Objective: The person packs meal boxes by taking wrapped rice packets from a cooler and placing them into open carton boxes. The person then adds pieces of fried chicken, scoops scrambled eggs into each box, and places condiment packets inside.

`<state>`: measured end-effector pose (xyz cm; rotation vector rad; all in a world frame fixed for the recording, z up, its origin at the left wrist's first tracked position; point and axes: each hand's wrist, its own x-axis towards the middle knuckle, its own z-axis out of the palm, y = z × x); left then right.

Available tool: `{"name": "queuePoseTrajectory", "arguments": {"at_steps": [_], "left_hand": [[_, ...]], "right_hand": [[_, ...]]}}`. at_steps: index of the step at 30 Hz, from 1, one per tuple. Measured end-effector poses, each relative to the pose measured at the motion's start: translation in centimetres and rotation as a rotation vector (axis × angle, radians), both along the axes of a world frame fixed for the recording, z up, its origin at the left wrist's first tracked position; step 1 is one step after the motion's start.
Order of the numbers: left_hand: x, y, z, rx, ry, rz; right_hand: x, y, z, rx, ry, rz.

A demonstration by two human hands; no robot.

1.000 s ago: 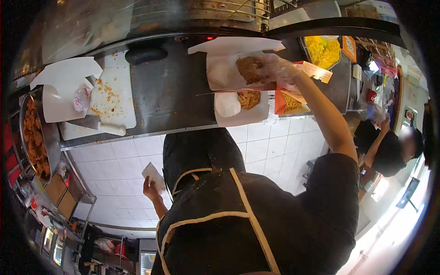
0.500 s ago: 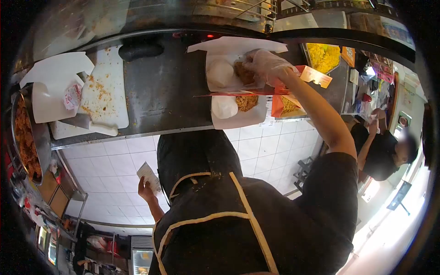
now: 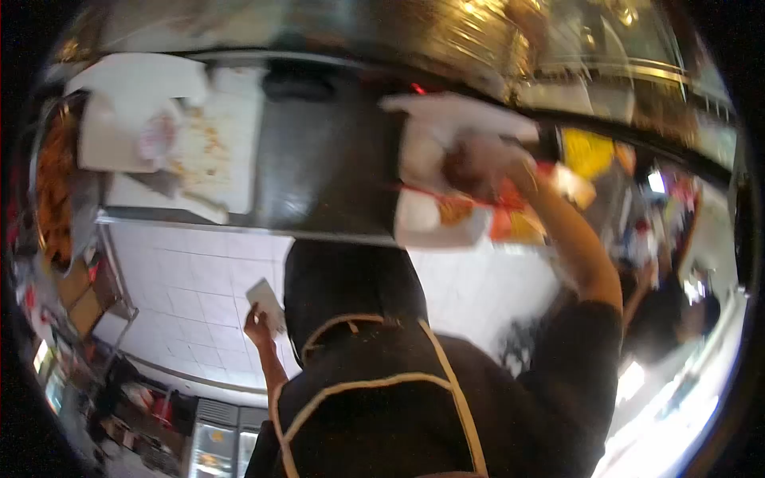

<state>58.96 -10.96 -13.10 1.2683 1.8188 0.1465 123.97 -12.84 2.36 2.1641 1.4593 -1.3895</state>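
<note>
At the lower left, my left hand (image 3: 258, 322) pinches a white paper slip (image 3: 264, 298) in front of the tiled floor. My right hand (image 3: 496, 169), in a clear glove, is over an open paper box (image 3: 430, 127) on the counter. Beside its fingers is a brown piece of food (image 3: 460, 163); motion blur hides whether they grip it. Just below, a second open box (image 3: 446, 237) holds a white mound (image 3: 417, 212) and brown food (image 3: 454, 211). An orange box (image 3: 514, 225) stands right of it.
A cutting board (image 3: 231, 151) with crumbs and a knife (image 3: 199, 205) lies at the left, beside another open box (image 3: 119, 135). Fried food fills a tray (image 3: 56, 191) at far left. Yellow food (image 3: 587, 153) is at the right; a person (image 3: 661, 311) stands beyond.
The view has turned and shifted, and is now blurred. My right hand stays at the upper box with the brown food. My left hand still holds the paper slip.
</note>
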Motion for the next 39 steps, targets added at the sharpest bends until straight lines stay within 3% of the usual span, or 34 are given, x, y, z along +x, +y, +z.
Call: {"name": "queuePoseTrajectory", "arguments": {"at_steps": [1,5,6,9,11,15,17,18,19,21,22,24,28,32,35,37,38,39], "left_hand": [[-2.3,-0.8,-2.8,0.018,-0.068,0.089],[1.9,0.3,0.7,-0.061,-0.062,0.329],[1.8,0.1,0.6,-0.048,-0.159,0.386],[2.4,-0.2,1.2,-0.009,-0.12,0.36],[1.3,-1.4,-0.4,-0.011,-0.182,0.418],[-0.7,-3.9,-3.5,0.003,-0.156,0.427],[-0.8,-4.9,-4.0,0.032,-0.103,0.384],[0.0,-4.5,-2.6,-0.035,-0.126,0.446],[0.1,-4.8,-2.9,-0.049,-0.131,0.459],[-0.4,-5.6,-3.8,-0.034,-0.218,0.552],[-0.5,-5.8,-4.3,-0.045,-0.213,0.572],[-0.1,-5.6,-4.3,-0.053,-0.219,0.586],[0.2,-5.3,-4.1,-0.079,-0.204,0.608],[-0.5,-5.2,-4.9,-0.114,-0.285,0.695],[-1.5,-5.1,-5.6,-0.094,-0.299,0.708],[-2.9,-5.5,-7.7,-0.008,-0.227,0.593],[-2.5,-4.7,-6.3,-0.003,-0.192,0.559],[-2.5,-4.3,-6.1,0.057,-0.16,0.515]], "right_hand": [[0.0,0.7,-0.5,0.085,0.005,0.055],[-0.9,3.3,1.1,0.252,-0.028,0.196],[-1.4,3.8,1.9,0.249,-0.045,0.186],[-3.3,5.5,4.5,-0.038,-0.157,-0.065],[-3.7,6.9,4.2,-0.403,-0.24,-0.233],[1.7,1.8,-5.2,-0.316,-0.142,-0.046],[2.2,1.4,-6.1,0.018,-0.002,0.191],[2.7,1.1,-7.3,0.006,-0.008,0.207],[3.2,0.7,-8.7,-0.102,-0.044,0.042],[2.3,1.2,-7.3,-0.221,-0.094,-0.12],[-0.2,3.5,-4.0,-0.223,-0.076,-0.09],[-1.7,4.9,-2.4,-0.233,-0.065,-0.052],[-1.8,4.3,-3.3,-0.194,-0.149,0.003],[-0.8,2.3,-4.9,-0.07,-0.409,0.029],[0.7,0.5,-4.5,0.072,-0.429,-0.172],[0.7,0.4,-2.4,0.202,0.029,-0.667],[0.7,0.4,-1.2,0.258,0.241,-0.904],[-2.2,2.7,3.2,0.312,0.107,-0.896]]}}
